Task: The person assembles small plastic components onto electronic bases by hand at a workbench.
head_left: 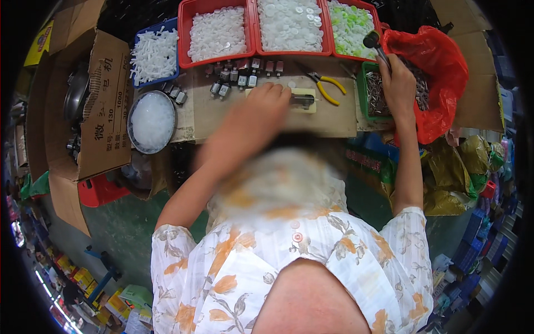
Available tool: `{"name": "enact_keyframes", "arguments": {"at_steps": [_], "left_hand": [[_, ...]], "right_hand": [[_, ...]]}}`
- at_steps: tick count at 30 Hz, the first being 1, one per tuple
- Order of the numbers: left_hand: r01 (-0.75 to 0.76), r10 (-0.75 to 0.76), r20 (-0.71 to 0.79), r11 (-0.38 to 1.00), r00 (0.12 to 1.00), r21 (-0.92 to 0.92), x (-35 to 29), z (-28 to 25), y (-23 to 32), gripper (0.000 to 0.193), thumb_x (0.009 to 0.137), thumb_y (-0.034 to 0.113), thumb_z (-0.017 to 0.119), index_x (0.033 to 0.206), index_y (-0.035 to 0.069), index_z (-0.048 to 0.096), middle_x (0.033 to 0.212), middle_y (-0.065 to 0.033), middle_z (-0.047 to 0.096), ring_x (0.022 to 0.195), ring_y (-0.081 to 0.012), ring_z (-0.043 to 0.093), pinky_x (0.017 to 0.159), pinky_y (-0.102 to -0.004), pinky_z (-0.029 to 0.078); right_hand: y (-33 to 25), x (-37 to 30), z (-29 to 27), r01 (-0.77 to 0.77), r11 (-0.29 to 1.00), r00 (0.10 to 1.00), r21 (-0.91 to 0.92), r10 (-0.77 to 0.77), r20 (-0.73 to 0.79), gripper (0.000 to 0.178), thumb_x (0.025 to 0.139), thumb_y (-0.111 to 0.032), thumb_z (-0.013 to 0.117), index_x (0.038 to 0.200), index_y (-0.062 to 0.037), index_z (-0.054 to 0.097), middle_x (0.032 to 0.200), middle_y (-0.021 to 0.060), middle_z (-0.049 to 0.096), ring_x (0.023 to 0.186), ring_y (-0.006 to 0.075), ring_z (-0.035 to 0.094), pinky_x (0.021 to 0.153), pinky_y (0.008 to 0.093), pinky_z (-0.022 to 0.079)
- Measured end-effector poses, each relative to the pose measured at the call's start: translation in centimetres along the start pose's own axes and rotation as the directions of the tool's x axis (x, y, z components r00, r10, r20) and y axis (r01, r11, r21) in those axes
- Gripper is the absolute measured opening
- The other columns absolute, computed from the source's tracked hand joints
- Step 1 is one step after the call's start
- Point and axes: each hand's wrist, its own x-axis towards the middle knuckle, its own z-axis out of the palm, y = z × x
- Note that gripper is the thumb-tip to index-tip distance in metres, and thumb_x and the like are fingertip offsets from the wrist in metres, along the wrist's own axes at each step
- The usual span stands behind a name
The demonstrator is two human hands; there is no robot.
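My right hand [398, 83] grips a small hammer [371, 39] with a dark round head, held up over a green tray [362, 96]. Thin metal pins [376, 93] fill that tray, just below my fingers. My left hand [266, 108], smeared by motion, is at the left end of a cream block [304, 108]; whether its fingers hold anything is hidden. A dark metal piece [302, 100] sits on the block. Several small motors [224, 90] stand beyond my left hand. Pliers with yellow handles [329, 89] lie to the right of the block.
Red bins [251, 47] of small white and green plastic parts line the back. A blue tray [177, 64] holds white plastic pieces. At left are a round tub [152, 123] and an open cardboard box [105, 108]. A red plastic bag [451, 72] lies at right.
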Motion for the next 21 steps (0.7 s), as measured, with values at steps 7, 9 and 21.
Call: {"name": "enact_keyframes", "arguments": {"at_steps": [7, 9, 21], "left_hand": [[0.037, -0.049, -0.079, 0.988, 0.996, -0.147, 0.7, -1.1, -0.1, 0.042, 0.085, 0.001, 0.068, 0.126, -0.003, 0.060, 0.115, -0.0174, 0.062, 0.109, -0.0341, 0.059, 0.091, -0.0400, 0.049], [0.171, -0.185, -0.013, 0.930, 0.983, -0.325, 1.2, -3.6, 1.4, 0.043, 0.085, 0.000, 0.068, 0.127, -0.003, 0.059, 0.113, -0.0168, 0.060, 0.105, -0.0324, 0.059, 0.090, -0.0370, 0.049], [0.457, -0.417, 0.221, 0.640, 0.882, -0.618, -0.1, -3.4, -0.1, 0.032, 0.100, 0.015, 0.059, 0.128, 0.005, 0.049, 0.096, -0.0010, 0.052, 0.085, -0.0083, 0.048, 0.075, -0.0244, 0.042]], "right_hand": [[-0.2, 0.5, 0.4, 0.055, 0.959, 0.997, -0.278, -0.068, -0.041, 0.019, 0.092, -0.021, 0.067, 0.095, -0.0029, 0.062, 0.089, 0.0165, 0.065, 0.084, 0.0369, 0.065, 0.069, 0.0487, 0.052], [-3.2, -0.9, -0.8, 0.151, 0.969, 0.980, -0.197, -0.173, -0.095, 0.021, 0.085, -0.014, 0.073, 0.101, -0.0026, 0.064, 0.105, 0.0155, 0.064, 0.092, 0.0355, 0.065, 0.074, 0.0465, 0.054], [-8.8, -2.0, 3.3, 0.218, 0.976, 0.854, -0.023, -0.179, 0.489, 0.019, 0.070, -0.005, 0.067, 0.088, 0.0014, 0.065, 0.104, 0.0160, 0.057, 0.100, 0.0348, 0.055, 0.079, 0.0471, 0.052]]}}
